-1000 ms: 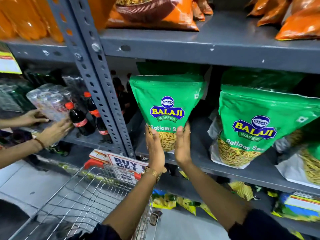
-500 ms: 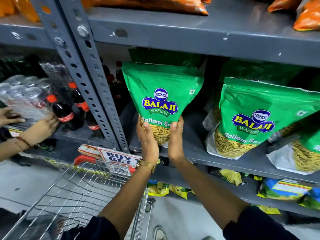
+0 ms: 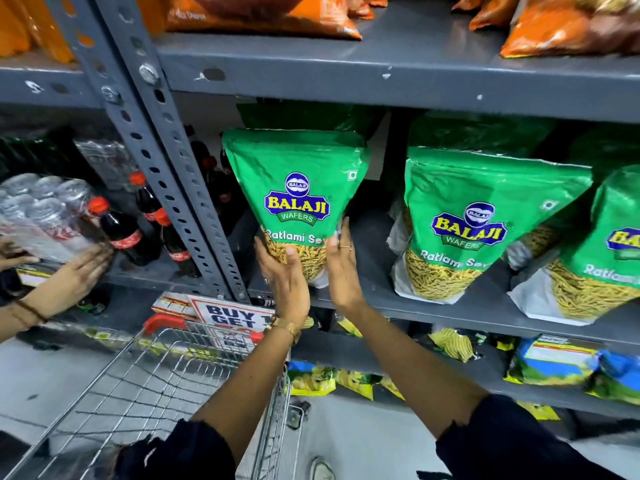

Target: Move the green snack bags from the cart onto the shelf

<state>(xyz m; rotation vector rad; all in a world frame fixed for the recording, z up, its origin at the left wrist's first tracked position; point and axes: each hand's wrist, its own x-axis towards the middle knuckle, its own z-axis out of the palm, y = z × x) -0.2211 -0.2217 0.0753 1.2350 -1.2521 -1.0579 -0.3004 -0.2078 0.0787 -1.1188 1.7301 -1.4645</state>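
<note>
While your left hand (image 3: 285, 271) and right hand (image 3: 341, 261) grip the base of 1 green snack bag (image 3: 294, 188), it stands upright on the shelf (image 3: 381, 303).

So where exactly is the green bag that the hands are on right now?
In the head view the green bag stands at the left end of the middle shelf, between the grey upright post and another green bag, with the left hand and right hand at its base.

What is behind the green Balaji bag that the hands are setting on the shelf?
Behind the held Balaji bag, the top of another green bag shows above it, with dark cola bottles further left. The shelf surface directly behind it is covered by the bag.
</note>
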